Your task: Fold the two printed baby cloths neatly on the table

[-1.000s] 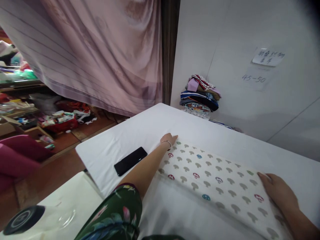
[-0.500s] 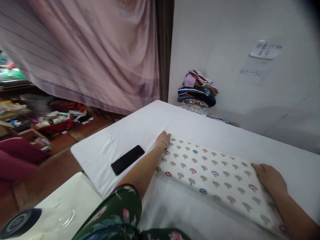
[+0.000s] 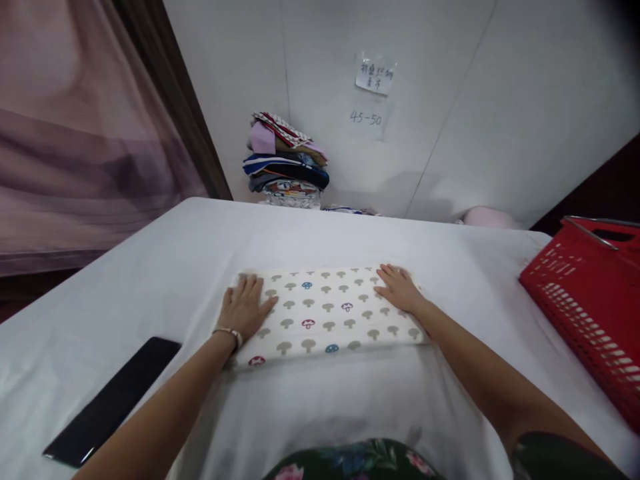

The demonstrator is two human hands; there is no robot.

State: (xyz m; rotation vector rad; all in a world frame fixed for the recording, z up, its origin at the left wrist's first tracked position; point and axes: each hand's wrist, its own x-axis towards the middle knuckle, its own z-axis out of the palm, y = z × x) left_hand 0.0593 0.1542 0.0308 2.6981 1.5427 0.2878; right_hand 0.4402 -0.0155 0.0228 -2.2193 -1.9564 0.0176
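Note:
A white cloth (image 3: 327, 317) printed with grey, red, blue and purple mushrooms lies folded in a flat rectangle on the table. My left hand (image 3: 245, 308) rests on its left end, palm down with fingers spread, a bracelet on the wrist. Over at the upper right corner, my right hand (image 3: 399, 288) also presses flat on the cloth, fingers apart. A black phone (image 3: 117, 397) lies left of my left forearm.
The white-covered table (image 3: 310, 237) reaches back toward a wall with paper notes (image 3: 374, 77). A stack of folded fabrics (image 3: 287, 163) stands beyond its far edge. On the right sits a red plastic basket (image 3: 595, 293); a pink curtain (image 3: 90, 133) hangs at left.
My view has swung right, bringing the red basket into sight. Both hands have gone from gripping the cloth's ends to lying flat on top of it.

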